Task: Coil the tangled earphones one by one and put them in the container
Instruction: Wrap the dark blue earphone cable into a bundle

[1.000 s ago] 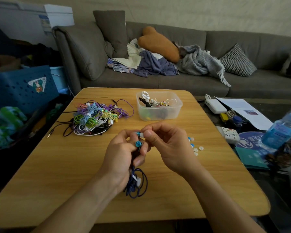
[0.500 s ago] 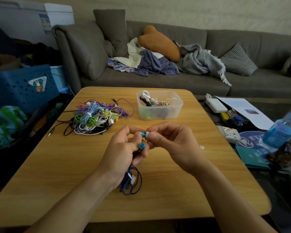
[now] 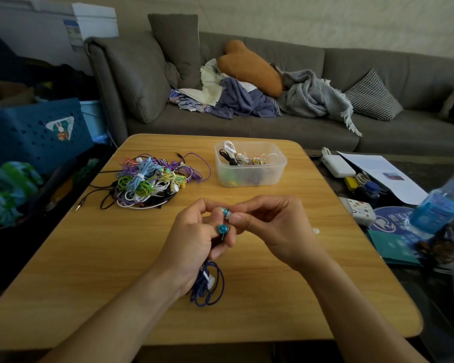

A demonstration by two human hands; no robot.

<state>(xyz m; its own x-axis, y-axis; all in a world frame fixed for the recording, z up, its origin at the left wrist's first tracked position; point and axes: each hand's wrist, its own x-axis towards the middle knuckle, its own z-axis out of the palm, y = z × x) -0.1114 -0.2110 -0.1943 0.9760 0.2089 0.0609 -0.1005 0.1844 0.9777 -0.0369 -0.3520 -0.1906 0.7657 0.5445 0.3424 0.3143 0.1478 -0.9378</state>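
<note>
Pinching one blue earbud (image 3: 225,212) between both hands, you've raised them slightly; left hand (image 3: 194,239) grips the coil (image 3: 207,286); right hand (image 3: 270,229) fits its tip; container (image 3: 278,166) waits.

Over the middle of the wooden table (image 3: 89,258), the left hand (image 3: 192,242) grips a coiled dark blue earphone (image 3: 207,286), its loops hanging below the palm. The right hand (image 3: 270,229) pinches one blue earbud (image 3: 224,213). A tangled pile (image 3: 147,182) lies near the far left corner, a clear container (image 3: 249,166) by the far edge.
</note>
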